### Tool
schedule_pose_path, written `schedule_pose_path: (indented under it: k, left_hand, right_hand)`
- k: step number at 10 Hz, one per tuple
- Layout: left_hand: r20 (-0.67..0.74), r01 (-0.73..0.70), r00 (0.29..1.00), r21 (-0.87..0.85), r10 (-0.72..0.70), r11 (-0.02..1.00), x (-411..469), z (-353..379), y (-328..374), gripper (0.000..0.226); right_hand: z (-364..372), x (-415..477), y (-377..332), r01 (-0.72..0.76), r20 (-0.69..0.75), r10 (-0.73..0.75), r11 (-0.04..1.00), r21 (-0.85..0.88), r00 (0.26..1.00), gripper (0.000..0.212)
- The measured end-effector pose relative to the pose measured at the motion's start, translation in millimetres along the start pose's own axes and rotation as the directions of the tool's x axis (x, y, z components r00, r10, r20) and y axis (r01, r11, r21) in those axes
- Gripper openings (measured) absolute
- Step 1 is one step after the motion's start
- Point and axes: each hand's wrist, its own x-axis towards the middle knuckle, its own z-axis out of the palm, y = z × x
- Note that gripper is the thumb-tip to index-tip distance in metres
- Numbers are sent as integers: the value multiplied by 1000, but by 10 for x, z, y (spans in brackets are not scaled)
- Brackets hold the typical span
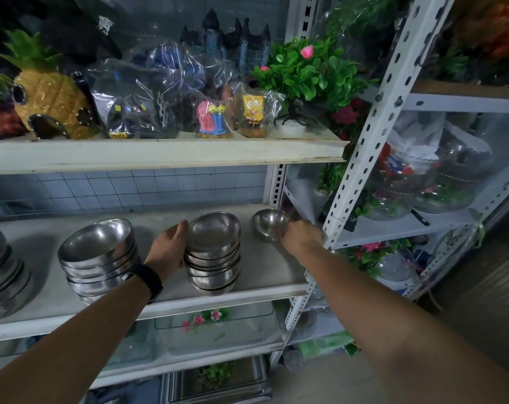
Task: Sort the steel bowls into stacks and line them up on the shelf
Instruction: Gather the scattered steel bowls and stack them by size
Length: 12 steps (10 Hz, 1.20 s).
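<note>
Three stacks of nested round steel bowls stand on the white middle shelf (pixel 189 298), plus one loose bowl. Far-left stack (pixel 2 275): half out of frame. Wide-bowl stack (pixel 98 255): left of centre. Smaller-bowl stack (pixel 214 255): right of centre, near the front edge. Single small steel bowl (pixel 269 224): further right and further back, close to the white perforated upright (pixel 364 158), mouth tipped toward the viewer. Cannot tell whether it rests on the shelf or is lifted.

Left hand (pixel 168 249), black wristband (pixel 148 279) on the wrist, cups the left wall of the smaller-bowl stack, thumb up by the top rim, fingers curved to the metal. Right hand (pixel 301 236) grips the single small steel bowl at its near right side; fingertips hidden.

Handling, as judged: thin polished steel, so stiff and not fragile. One bowl is light; a full stack has some weight. Smooth walls look slippery, so the rolled rim is the safer hold for a single bowl. A stack is better braced low on both sides; the nested bowls sit uneven and could slide or topple.
</note>
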Motion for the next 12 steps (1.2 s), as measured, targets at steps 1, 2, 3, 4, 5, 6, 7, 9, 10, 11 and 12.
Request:
schedule_pose_path:
  k: [1,2,3,4,5,6,7,9,10,11,12]
  left_hand:
    - [2,5,1000,21,-5,1000,-23,2,-27,49]
    - [2,22,1000,33,-22,999,-36,19,-62,46]
    - [9,38,999,30,-38,999,-37,26,-80,47]
    - [8,67,998,18,-67,998,-36,20,-85,51]
    - [11,78,997,0,-78,997,-37,30,-95,53]
    - [18,86,996,1,-86,996,-48,43,-100,60]
    - [27,102,994,-8,-102,995,-47,51,-117,68]
    - [16,156,988,-111,-155,982,-91,47,-115,49]
    - [72,173,984,-170,-163,970,-102,9,-126,55]
    - [93,135,988,-148,-122,980,-90,-11,-151,68]
    - [101,124,989,-152,-109,981,-92,2,-135,69]
  right_hand:
    - [72,64,-21,19,0,-19,999,-35,1000,53]
    - [125,118,-34,15,-4,-15,999,-29,1000,49]
    - [173,164,-60,14,-41,-12,999,33,999,55]
    - [207,202,-80,11,-48,-9,999,50,999,51]
    - [224,238,-113,7,-35,-4,997,73,999,47]
    - [218,248,-166,1,-32,2,994,110,1000,46]
    - [220,273,-234,10,-24,-6,989,147,1000,42]
    - [229,344,-392,29,-59,-14,964,264,998,36]
    - [270,405,-423,34,-76,-11,951,306,997,41]
    - [399,556,-446,12,-72,13,939,343,997,53]
    - [459,649,-477,-25,-28,41,903,428,999,55]
